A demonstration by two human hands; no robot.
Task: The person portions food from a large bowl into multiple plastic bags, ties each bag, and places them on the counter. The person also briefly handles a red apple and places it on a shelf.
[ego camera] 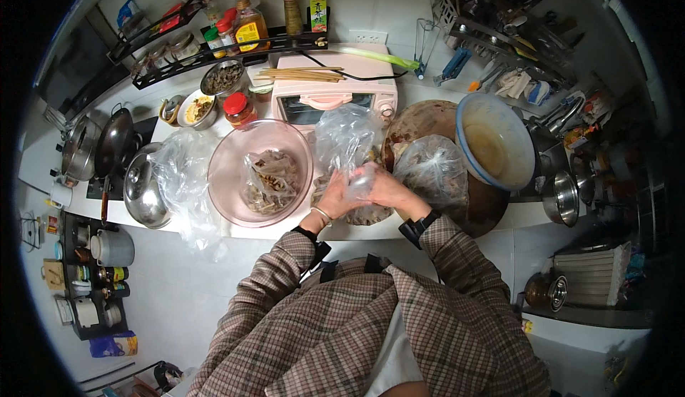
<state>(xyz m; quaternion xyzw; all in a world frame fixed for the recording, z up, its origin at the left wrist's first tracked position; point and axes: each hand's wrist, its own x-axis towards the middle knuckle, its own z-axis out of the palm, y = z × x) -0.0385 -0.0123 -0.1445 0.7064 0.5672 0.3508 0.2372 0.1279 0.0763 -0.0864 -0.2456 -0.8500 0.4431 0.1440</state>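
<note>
Both hands meet at the gathered neck of a clear plastic bag [348, 135] in front of the pink toaster oven. My left hand [340, 196] pinches it from the left, and my right hand [386, 185] grips it from the right. Brownish food in plastic [369, 216] lies beneath the hands, partly hidden by them. To the left, a large pink transparent bowl [217, 183] holds a bag of brownish food [272, 180]. Right of my right hand, a knotted clear bag of food [434, 169] rests on a round wooden board [481, 210].
A blue-rimmed basin [495, 140] stands at the right on the board. Behind are the toaster oven [332, 89] with chopsticks [305, 74] on top and a red-lidded jar [239, 109]. Loose plastic bags [187, 183] and a steel lid [144, 193] lie at the left.
</note>
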